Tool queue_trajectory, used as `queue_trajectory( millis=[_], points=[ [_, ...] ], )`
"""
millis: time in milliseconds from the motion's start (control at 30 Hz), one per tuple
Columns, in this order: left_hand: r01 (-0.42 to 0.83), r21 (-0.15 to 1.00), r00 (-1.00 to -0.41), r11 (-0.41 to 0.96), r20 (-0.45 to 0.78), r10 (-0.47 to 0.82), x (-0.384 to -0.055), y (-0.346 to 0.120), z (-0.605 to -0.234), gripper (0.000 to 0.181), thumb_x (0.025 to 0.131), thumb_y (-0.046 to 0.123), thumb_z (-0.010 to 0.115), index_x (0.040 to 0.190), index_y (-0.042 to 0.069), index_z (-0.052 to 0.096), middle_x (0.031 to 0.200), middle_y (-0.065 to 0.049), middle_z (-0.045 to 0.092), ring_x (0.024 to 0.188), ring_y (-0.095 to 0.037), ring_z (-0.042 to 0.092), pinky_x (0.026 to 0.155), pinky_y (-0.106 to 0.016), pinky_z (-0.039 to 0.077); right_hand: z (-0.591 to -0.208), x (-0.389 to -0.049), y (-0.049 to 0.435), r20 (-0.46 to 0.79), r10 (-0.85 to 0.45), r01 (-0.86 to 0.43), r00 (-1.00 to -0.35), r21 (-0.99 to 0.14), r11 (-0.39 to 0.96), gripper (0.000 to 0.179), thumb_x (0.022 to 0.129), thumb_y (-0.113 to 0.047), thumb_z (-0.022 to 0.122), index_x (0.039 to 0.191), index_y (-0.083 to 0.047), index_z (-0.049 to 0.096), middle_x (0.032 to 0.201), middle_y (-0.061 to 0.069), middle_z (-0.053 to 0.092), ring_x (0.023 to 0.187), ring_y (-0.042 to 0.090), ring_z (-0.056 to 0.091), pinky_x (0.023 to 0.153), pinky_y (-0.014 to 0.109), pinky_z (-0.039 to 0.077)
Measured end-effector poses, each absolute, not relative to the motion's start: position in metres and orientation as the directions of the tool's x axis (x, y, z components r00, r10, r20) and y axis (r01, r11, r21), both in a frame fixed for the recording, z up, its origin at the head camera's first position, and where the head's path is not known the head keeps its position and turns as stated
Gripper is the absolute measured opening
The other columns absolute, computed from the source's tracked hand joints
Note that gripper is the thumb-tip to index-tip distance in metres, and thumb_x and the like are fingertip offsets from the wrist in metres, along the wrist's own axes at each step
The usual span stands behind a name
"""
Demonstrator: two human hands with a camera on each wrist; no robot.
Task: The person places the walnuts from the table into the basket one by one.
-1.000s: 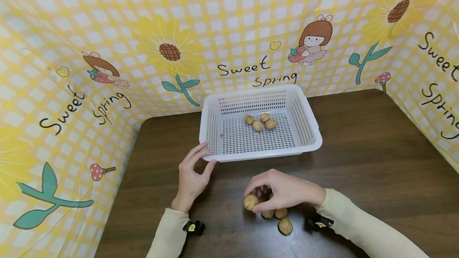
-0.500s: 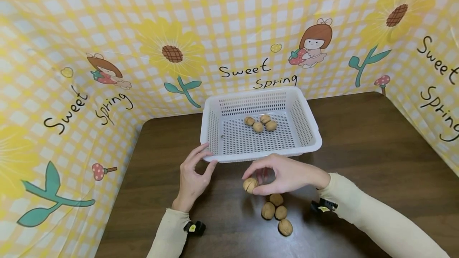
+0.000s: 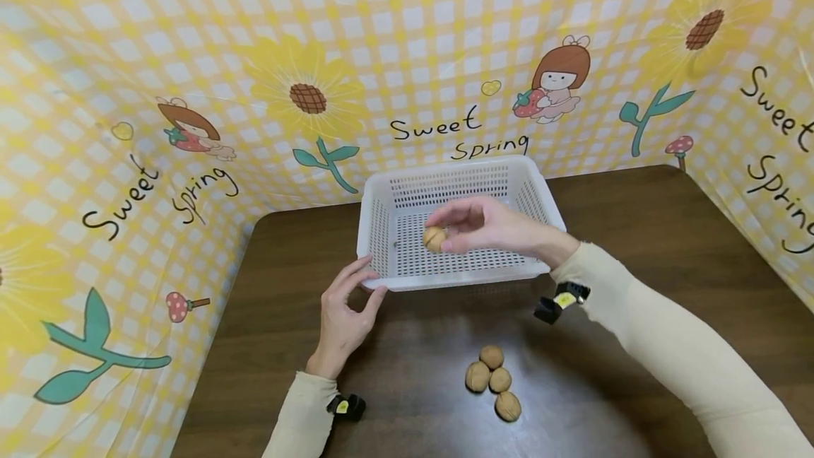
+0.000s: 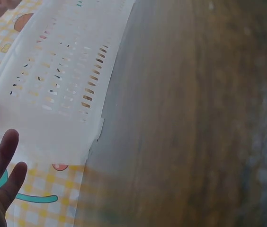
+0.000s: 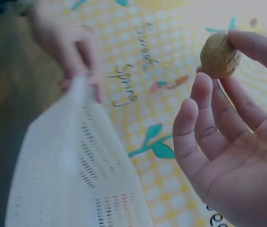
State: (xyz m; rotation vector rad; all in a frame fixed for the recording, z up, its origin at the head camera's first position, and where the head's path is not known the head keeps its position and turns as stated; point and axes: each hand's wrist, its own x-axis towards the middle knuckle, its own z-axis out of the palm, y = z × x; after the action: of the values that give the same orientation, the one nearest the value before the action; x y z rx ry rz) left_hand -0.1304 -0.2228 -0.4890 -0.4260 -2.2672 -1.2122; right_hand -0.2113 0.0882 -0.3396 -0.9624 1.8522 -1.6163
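My right hand (image 3: 496,226) pinches a walnut (image 3: 435,239) between thumb and fingertips, held over the white plastic basket (image 3: 458,278). In the right wrist view this walnut (image 5: 220,55) shows whole at the fingertips, the other fingers loosely bent below it. My left hand (image 3: 346,316) grips the basket's near left corner, fingers over the rim and thumb at the front edge. The walnuts lying inside the basket are hidden behind my right hand. On the table nearer to me, several walnuts (image 3: 478,377) sit in a small cluster.
The dark wooden table (image 3: 305,246) carries everything. A yellow checked cloth (image 3: 356,34) with printed flowers rises behind it and along both sides, close to the basket's far rim. Black wrist cameras (image 3: 562,300) are strapped on both sleeves.
My right hand has lifted the walnut from beside the cluster and carried it away from me, up over the basket. My left hand has stayed at the basket's corner.
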Motion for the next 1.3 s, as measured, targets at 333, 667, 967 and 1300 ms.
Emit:
queue_trajectory(
  millis=[333, 667, 967, 1300],
  points=[
    [0.54, 0.655, -0.787, 0.529, 0.615, 0.042, -0.132, -0.224, -0.491, 0.017, 0.091, 0.009, 0.083, 0.107, 0.006, 0.078, 0.138, -0.016, 0.071, 0.084, -0.021, 0.071, 0.081, -0.032, 0.056, -0.334, -0.273, 0.086, -0.032, -0.627, 0.059, -0.778, -0.998, -0.022, 0.041, 0.104, -0.007, 0.061, 0.144, -0.003, 0.06, 0.114, -0.005, 0.074, 0.09, 0.012, 0.064, 0.078, 0.026, 0.057],
    [0.53, 0.661, -0.798, 0.53, 0.6, 0.05, -0.131, -0.224, -0.49, 0.021, 0.091, 0.01, 0.083, 0.109, 0.002, 0.078, 0.14, -0.015, 0.07, 0.083, -0.011, 0.069, 0.078, -0.035, 0.058, -0.363, -0.318, 0.095, -0.178, -0.47, 0.115, -0.864, -0.98, 0.161, 0.052, 0.101, -0.025, 0.074, 0.15, -0.012, 0.061, 0.131, -0.001, 0.071, 0.096, 0.015, 0.061, 0.084, 0.031, 0.053],
    [0.535, 0.658, -0.792, 0.53, 0.609, 0.042, -0.131, -0.225, -0.492, 0.02, 0.09, 0.008, 0.083, 0.109, 0.002, 0.078, 0.138, -0.018, 0.071, 0.08, -0.011, 0.069, 0.078, -0.029, 0.057, -0.405, -0.339, 0.103, -0.249, -0.432, 0.051, -0.867, -0.906, 0.421, 0.051, 0.1, -0.034, 0.076, 0.146, -0.015, 0.065, 0.118, 0.003, 0.07, 0.092, 0.021, 0.06, 0.081, 0.035, 0.048],
    [0.535, 0.661, -0.795, 0.527, 0.605, 0.048, -0.13, -0.225, -0.491, 0.018, 0.091, 0.011, 0.083, 0.108, 0.007, 0.078, 0.14, -0.015, 0.071, 0.081, -0.012, 0.069, 0.073, -0.04, 0.06, -0.428, -0.343, 0.1, -0.278, -0.434, -0.041, -0.857, -0.802, 0.596, 0.053, 0.096, -0.032, 0.08, 0.143, -0.013, 0.068, 0.12, 0.007, 0.074, 0.091, 0.018, 0.062, 0.082, 0.043, 0.051]
  ],
)
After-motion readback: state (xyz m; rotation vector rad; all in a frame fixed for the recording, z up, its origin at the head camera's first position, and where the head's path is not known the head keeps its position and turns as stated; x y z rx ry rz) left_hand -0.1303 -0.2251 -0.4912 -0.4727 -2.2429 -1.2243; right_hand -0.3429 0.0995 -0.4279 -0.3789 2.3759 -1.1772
